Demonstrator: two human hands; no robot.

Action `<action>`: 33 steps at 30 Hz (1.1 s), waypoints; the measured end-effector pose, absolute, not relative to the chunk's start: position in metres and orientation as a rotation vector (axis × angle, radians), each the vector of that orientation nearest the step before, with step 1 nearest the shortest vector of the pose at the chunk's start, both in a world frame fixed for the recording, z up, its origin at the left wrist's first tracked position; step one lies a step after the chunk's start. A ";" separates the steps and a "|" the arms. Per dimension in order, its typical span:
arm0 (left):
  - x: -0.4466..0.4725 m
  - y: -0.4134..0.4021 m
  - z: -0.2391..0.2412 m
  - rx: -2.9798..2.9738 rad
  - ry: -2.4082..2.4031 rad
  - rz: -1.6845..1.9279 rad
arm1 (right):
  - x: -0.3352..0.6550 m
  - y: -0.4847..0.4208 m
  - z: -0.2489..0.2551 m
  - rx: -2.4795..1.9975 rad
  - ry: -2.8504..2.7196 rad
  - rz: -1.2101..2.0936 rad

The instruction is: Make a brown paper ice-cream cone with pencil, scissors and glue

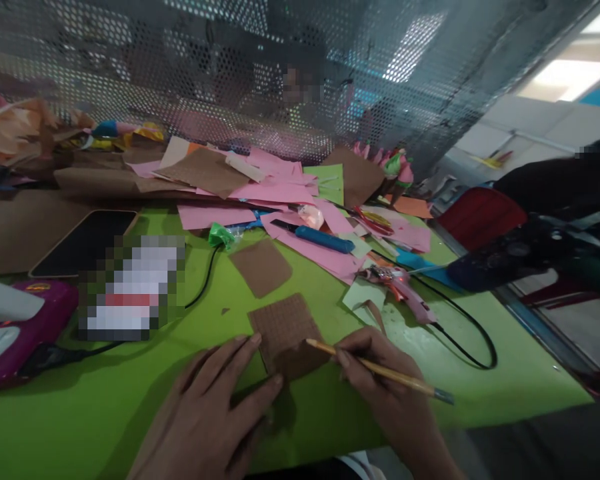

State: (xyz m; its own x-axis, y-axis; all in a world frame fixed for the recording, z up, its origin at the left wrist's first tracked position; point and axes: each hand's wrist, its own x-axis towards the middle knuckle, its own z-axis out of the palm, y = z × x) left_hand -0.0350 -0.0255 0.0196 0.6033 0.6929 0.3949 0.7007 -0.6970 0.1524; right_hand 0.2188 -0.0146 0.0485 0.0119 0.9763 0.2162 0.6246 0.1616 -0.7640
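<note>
A small brown cardboard square (pixel 287 327) with a grid of drawn lines lies on the green table in front of me. My left hand (pixel 215 400) rests at its left edge, fingers stretched out, thumb and fingertips touching the piece. In my right hand (pixel 380 373) a yellow pencil (pixel 395 375) is pinched, its tip over the right part of the square and its dark end pointing right. Just beyond lies a plain brown cardboard piece (pixel 261 267) with rounded corners.
A pink glue gun (pixel 405 293) with a looping black cord lies right, near a blue utility knife (pixel 325 239). Pink paper sheets (pixel 275 180) and brown scraps pile up along the perforated metal panel (pixel 205 73). Left are a dark phone (pixel 87 241), a lit phone (pixel 135 287) and a purple device (pixel 55 297).
</note>
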 end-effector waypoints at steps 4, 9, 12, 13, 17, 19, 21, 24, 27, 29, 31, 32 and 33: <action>-0.037 -0.027 0.016 -2.788 -1.156 -0.588 | 0.228 -0.013 0.048 -1.561 -1.666 0.495; -0.037 -0.025 0.015 -2.774 -1.140 -0.580 | 0.228 -0.011 0.054 -1.557 -1.650 0.469; -0.036 -0.024 0.015 -2.771 -1.129 -0.575 | 0.229 -0.011 0.055 -1.564 -1.666 0.459; -0.036 -0.024 0.016 -2.774 -1.131 -0.570 | 0.229 -0.012 0.055 -1.565 -1.662 0.446; -0.032 -0.028 0.020 -2.814 -1.218 -0.552 | 0.222 -0.019 0.056 -1.529 -1.613 0.514; -0.030 -0.031 0.021 -2.825 -1.325 -0.564 | 0.215 -0.023 0.059 -1.499 -1.606 0.634; -0.028 -0.032 0.020 -2.840 -1.405 -0.603 | 0.209 -0.024 0.062 -1.452 -1.645 0.647; -0.029 -0.032 0.017 -2.887 -1.411 -0.655 | 0.207 -0.023 0.066 -1.412 -1.671 0.475; -0.031 -0.030 0.018 -2.905 -1.394 -0.655 | 0.206 -0.022 0.068 -1.425 -1.672 0.545; -0.032 -0.029 0.023 -2.921 -1.383 -0.620 | 0.204 -0.023 0.067 -1.391 -1.745 0.687; -0.031 -0.028 0.028 -2.937 -1.386 -0.587 | 0.201 -0.026 0.066 -1.353 -1.805 0.738; -0.031 -0.028 0.030 -2.947 -1.390 -0.577 | 0.200 -0.028 0.065 -1.330 -1.806 0.716; -0.031 -0.027 0.030 -2.956 -1.395 -0.573 | 0.200 -0.029 0.065 -1.306 -1.786 0.667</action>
